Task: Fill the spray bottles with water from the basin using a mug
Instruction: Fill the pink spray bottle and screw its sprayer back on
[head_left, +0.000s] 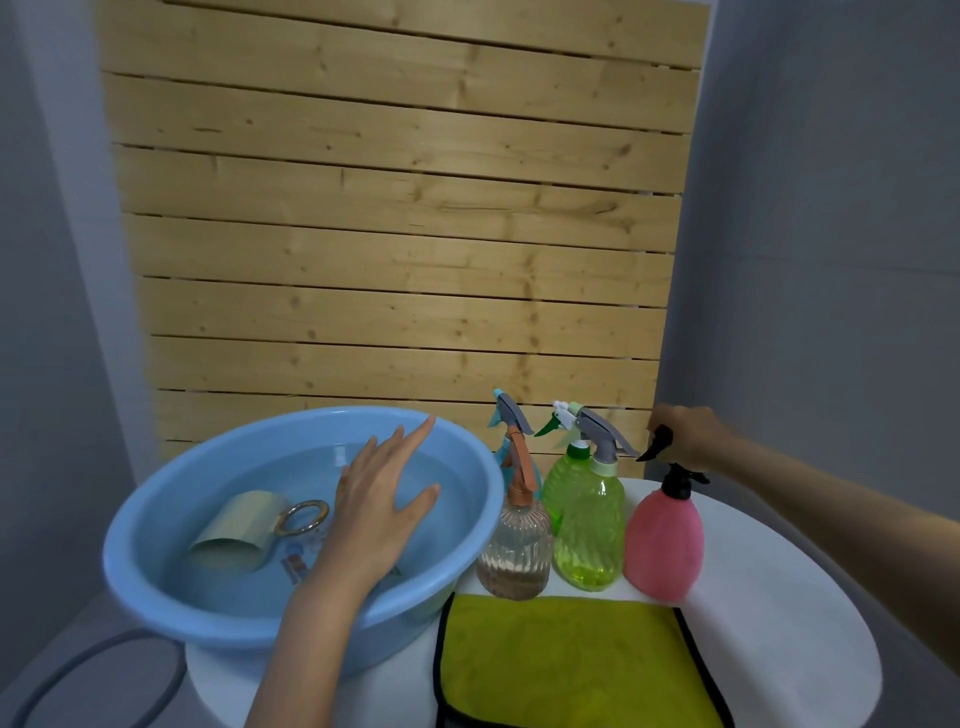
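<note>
On my feed the left hand (382, 512) hangs over the blue basin (130, 551), fingers straight and spread, holding nothing; I cannot tell whether the palm touches the water. The right hand (683, 441) is out at the far right, fingers curled round the black spray head (658, 446) of the pink bottle (662, 540), which stands upright on the white surface (779, 597). The mug (234, 535) lies on its side in the basin's water (pale green, as far as I can judge), with its gold ring handle (304, 517) just beside the left hand. Right of the basin, close against its rim, stands a clear bottle (514, 545) with an orange neck and a grey trigger. A green bottle (589, 525) stands between it and the pink one, all three in a tight row. Behind them a blue trigger (500, 415) and a green-and-white nozzle (556, 418) poke up; their bottles are mostly hidden. A yellow-green cloth (561, 660) with black edging lies flat in front of the row. A wooden slat panel (389, 208) backs the scene, and a grey hose (104, 660) curves at the lower left.
</note>
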